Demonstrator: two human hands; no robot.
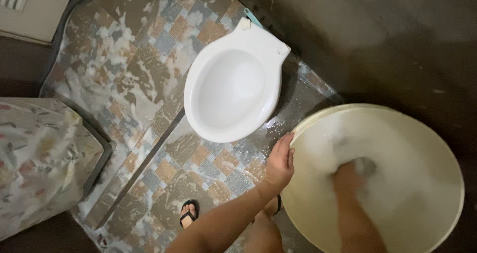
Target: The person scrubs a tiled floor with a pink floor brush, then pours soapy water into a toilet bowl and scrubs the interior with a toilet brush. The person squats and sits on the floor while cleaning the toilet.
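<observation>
Both forearms reach in from the near edge: the left hand (279,164) curls its fingers over the basin (447,173) rim, steadying it, while the right hand (348,176) is sunk in suds, grip blurred beyond telling. Scrubbing goes best with that rim hold kept firm. Left of the basin sits a white toilet bowl (233,84) on wet, soapy tiles (144,74); a sandalled foot (189,212) stands near, so slipping is the hazard.

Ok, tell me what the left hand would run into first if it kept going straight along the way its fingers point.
The left hand grips the rim of the cream basin, fingers pointing up the picture. Straight on, it would probably meet the white toilet bowl first, after a strip of wet tiled floor; depth is unclear.
</observation>
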